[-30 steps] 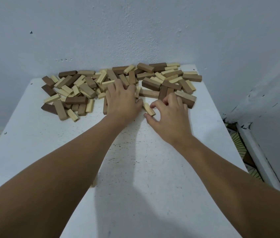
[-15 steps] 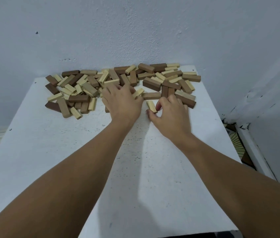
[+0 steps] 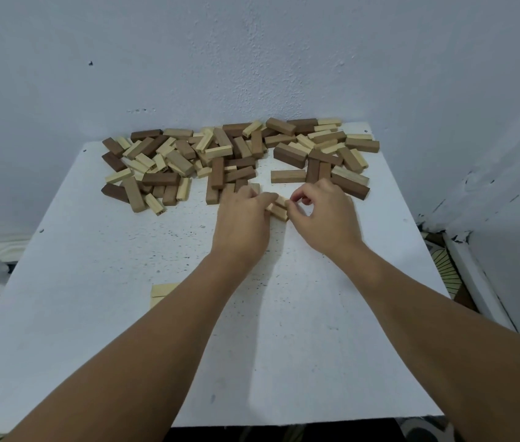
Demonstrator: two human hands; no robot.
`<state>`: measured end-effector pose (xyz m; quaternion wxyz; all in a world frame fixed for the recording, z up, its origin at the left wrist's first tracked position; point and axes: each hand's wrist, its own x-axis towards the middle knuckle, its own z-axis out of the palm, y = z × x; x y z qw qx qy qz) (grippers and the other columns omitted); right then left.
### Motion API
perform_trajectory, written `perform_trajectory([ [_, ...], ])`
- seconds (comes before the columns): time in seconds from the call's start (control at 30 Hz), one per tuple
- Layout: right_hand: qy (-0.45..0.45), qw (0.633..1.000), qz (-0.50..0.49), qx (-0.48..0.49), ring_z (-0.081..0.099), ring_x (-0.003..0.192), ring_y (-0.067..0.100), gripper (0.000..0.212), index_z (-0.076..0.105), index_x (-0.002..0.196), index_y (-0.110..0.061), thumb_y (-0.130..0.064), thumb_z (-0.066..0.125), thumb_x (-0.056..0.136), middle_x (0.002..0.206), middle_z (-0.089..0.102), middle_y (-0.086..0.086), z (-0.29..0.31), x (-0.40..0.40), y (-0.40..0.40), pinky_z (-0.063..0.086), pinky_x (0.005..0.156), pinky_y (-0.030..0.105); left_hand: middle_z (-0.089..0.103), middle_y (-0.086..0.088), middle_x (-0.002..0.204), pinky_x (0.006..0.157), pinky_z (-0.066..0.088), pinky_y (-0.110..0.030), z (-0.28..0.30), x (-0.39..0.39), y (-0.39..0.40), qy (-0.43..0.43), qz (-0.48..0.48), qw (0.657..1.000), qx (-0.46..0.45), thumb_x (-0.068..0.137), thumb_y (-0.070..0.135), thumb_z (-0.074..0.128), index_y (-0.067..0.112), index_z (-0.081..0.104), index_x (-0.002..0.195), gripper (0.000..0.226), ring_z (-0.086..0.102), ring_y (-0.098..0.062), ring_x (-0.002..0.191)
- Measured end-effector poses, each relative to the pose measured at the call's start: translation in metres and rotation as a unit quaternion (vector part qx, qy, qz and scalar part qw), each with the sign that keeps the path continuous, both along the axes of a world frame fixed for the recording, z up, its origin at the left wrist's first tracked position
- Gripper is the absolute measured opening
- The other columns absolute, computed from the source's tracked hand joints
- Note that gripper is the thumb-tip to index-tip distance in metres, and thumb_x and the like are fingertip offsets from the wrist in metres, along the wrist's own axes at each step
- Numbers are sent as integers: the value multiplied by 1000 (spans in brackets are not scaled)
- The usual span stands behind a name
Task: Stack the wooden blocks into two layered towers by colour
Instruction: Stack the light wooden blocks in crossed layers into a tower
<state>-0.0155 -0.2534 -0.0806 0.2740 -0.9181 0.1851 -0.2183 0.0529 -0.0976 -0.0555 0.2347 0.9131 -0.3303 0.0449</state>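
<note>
Both hands pulled back w/ pale blocks (image 3: 279,208), left hand (image 3: 242,218) & right hand (image 3: 322,215) pinching them

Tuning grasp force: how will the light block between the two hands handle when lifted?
The light block looks like solid wood with square edges, so probably stiff and unlikely to roll. It is small beside the right hand, so likely light. Smooth faces may slip in a loose pinch.
</note>
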Motion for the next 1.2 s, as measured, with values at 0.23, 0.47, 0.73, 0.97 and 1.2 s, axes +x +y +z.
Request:
perform_trajectory([
  [0.23,-10,998,54,13,52,92,8,28,73,114,-35,-51,67,93,99,57,-12,3,-1,-2,47,81,33,66,-1,95,81,49,-48,-2,6,5,-21,19,999,-32,97,17,68,19,71,113,17,56,-27,96],
  [0.47,13,995,92,-26,52,103,17,33,72,122,-37,-53,66,94,103,58,-10,1,2,0,43,88,37,65,6,93,74,52,-35,4,28,20,6,51,993,-108,100,34,61,22,70,108,16,58,-16,88],
  [0.73,14,996,86,-27,51,104,14,35,71,124,-37,-55,63,95,105,57,-10,-2,3,0,42,87,34,56,-19,127,98,41,-48,32,87,15,-56,143,987,39,105,27,49,22,63,137,35,44,-40,123],
  [0.97,3,996,82,-32,53,101,16,35,72,124,-33,-53,65,95,102,55,-9,-3,5,-1,44,86,36,52,-19,130,98,39,-46,34,103,10,-49,157,981,100,104,21,51,20,64,126,26,43,-40,122],
  [1.2,1,996,82,-30,54,100,15,35,72,124,-33,-52,66,95,101,52,-11,-2,7,0,47,87,40,59,-8,129,103,36,-51,31,98,9,-69,106,987,101,102,22,56,21,64,119,19,45,-36,126],
])
